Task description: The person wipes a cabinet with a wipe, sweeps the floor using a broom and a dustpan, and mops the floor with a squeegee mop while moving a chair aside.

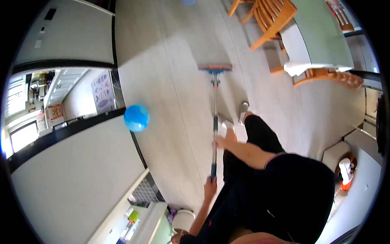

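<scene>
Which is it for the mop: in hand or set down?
In hand: the left hand grips the handle at its dark upper end, the right hand farther down, nearer the mop head.

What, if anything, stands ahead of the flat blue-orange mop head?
Nothing visible stands close ahead of the flat blue-orange mop head; farther, slightly left, a rounded bluish object shows, partly cropped.

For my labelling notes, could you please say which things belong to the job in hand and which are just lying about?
Job in hand:
long-handled floor tool
left hand and right hand gripping it

Just about:
blue ball or balloon
wooden chairs
table
</scene>
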Available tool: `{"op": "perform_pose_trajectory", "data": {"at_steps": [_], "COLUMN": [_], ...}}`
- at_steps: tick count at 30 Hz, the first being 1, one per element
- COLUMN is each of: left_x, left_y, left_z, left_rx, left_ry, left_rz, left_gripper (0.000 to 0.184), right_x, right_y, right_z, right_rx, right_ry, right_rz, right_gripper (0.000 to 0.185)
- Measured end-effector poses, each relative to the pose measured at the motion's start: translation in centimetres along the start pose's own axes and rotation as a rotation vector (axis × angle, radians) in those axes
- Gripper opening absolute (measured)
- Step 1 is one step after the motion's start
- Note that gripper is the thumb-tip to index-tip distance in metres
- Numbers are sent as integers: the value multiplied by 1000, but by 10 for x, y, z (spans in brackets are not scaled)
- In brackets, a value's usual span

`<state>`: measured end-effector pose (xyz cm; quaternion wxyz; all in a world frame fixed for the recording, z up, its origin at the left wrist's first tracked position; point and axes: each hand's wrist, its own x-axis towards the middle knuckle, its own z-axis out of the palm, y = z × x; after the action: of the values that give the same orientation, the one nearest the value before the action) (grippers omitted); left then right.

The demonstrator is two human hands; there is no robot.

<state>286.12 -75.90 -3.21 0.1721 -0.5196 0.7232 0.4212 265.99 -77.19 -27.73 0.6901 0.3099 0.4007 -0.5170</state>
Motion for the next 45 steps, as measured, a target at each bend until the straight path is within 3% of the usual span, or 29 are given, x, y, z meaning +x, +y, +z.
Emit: {"op": "perform_pose_trajectory", "data": {"at_steps": [1, 2, 3, 6, 8, 10, 11, 12, 14, 16, 18, 21, 22, 25, 27, 28, 31, 32, 33, 34, 36, 38, 39, 40, 42, 44, 45], "left_x": [7, 8, 15, 53, 103, 170, 202, 238, 300, 349, 380, 395, 389, 341, 329, 324, 359, 374, 396, 424, 467, 496, 506, 514, 529, 550, 555], "left_y": [14, 28, 35, 37, 83, 96, 129, 171, 236, 302, 367, 370, 355, 330, 333, 332, 271, 257, 277, 319, 413, 467, 476, 485, 465, 458, 456], "left_z": [-3, -8, -4, 13, -2, 2, -6, -19, -42, -78, -118, -134, -135, -158, -171, -171, -109, -100, -109, -119, -157, -204, -230, -260, -298, -338, -348], "left_rx": [-33, -58, -53, -104, -135, -171, -220, -267, -580, -860, -809, -588, -571, -417, -326, -247, -435, -510, -489, -475, -150, -328, -365, -366, -81, 13, 100], "left_ry": [-32, -70, -96, -104, -99, 72, 27, -21, -263, -331, -294, -242, -241, -200, -175, -158, -48, -19, -77, -129, -161, -259, -269, -301, -229, -175, -121], "left_rz": [-81, -174, -197, -175, -225, 82, 79, 73, -239, -330, -339, -250, -241, -263, -304, -344, -16, 81, -6, -96, -122, -344, -323, -354, -148, -68, 11], "left_gripper": [34, 35, 35, 36, 34, 32, 32, 33, 34, 33, 28, 32, 33, 34, 34, 34, 34, 34, 37, 40, 44, 48, 46, 42, 39, 39, 40], "right_x": [1, 17, 13, 8, -1, 34, 55, 78, 66, 84, 100, 105, 105, 98, 73, 74, 114, 132, 135, 134, 131, 128, 131, 132, 140, 157, 154], "right_y": [-2, -2, -9, -74, -142, -205, -240, -285, -385, -464, -515, -541, -530, -450, -447, -445, -449, -466, -495, -529, -599, -658, -682, -702, -729, -717, -706], "right_z": [-9, -15, -19, 18, 45, 55, 55, 53, 79, 95, 110, 136, 147, 171, 181, 179, 159, 152, 152, 154, 166, 185, 196, 210, 238, 267, 280], "right_rx": [-163, -6, 32, -47, -153, -334, -409, -447, -342, -415, -278, -413, -624, -711, -746, -851, -1048, -902, -861, -781, -480, -261, -194, -201, -205, -34, 38], "right_ry": [28, 187, 228, 375, 438, 476, 490, 480, 327, 287, 178, 201, 334, 595, 505, 509, 661, 712, 658, 567, 260, -2, -106, -122, -124, -41, -31], "right_rz": [36, 273, 258, 102, 44, -156, -214, -190, -190, -233, -272, -93, -136, -165, -109, -125, -284, -293, -496, -514, -353, -169, -66, 51, 301, 428, 343], "right_gripper": [21, 22, 19, 18, 19, 16, 14, 11, 9, 17, 16, 18, 21, 42, 45, 45, 43, 41, 43, 40, 34, 29, 26, 24, 20, 21, 19]}}
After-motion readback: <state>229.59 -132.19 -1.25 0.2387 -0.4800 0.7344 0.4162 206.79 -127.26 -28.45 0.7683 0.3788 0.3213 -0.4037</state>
